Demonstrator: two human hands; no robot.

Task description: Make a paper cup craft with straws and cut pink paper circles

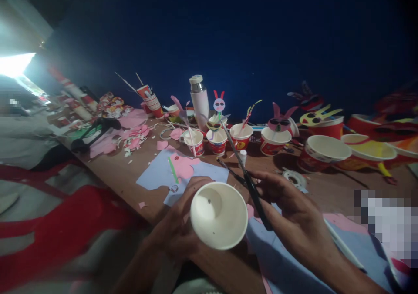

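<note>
In my left hand (178, 224) is a white-lined paper cup (218, 215), its mouth tipped up towards me and small dark specks inside. The fingers close round the cup's left side and underside. My right hand (290, 211) grips black-handled scissors (253, 194), whose blades appear spread and point up and away, just right of the cup's rim. Beyond both hands lies a cut blue sheet (153, 174) with a pink paper piece (183, 165) and a green strip on it. A small white-capped tube (242, 157) stands behind the scissors.
Along the back stand several red paper cups (240, 144), some with paper rabbit faces (279, 122). A white flask (199, 102) rises behind them. Pink scraps (135, 137) and a tape roll (294, 178) lie about. Left of the table edge is a red stool (85, 224); a person (22, 128) sits beyond.
</note>
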